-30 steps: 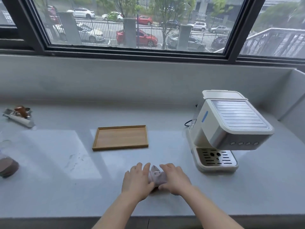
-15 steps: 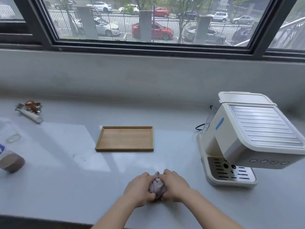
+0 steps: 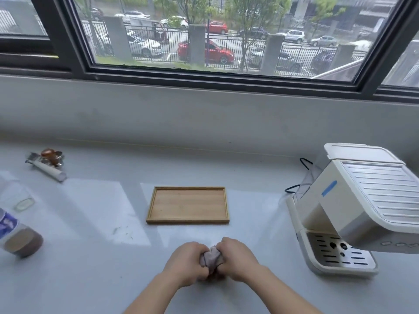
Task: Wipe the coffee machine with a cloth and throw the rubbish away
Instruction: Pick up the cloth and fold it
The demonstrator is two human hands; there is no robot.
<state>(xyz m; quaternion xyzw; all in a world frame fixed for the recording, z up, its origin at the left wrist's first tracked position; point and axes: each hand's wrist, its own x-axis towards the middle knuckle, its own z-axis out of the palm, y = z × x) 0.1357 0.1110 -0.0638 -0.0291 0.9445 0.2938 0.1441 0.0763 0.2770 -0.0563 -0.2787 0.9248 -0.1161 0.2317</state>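
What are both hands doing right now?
Left hand: fingers curled round the cloth.
Right hand: fingers curled round the same cloth.

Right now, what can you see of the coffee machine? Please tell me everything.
The coffee machine is a cream-white espresso maker that looks like plastic. It stands upright on the grey counter, at the right. Its sloping top is ribbed, with a flat lid behind it. A strip of blue tape is on its side panel. A perforated metal drip tray sits in the base. A black cable runs out behind. Only the counter touches it.
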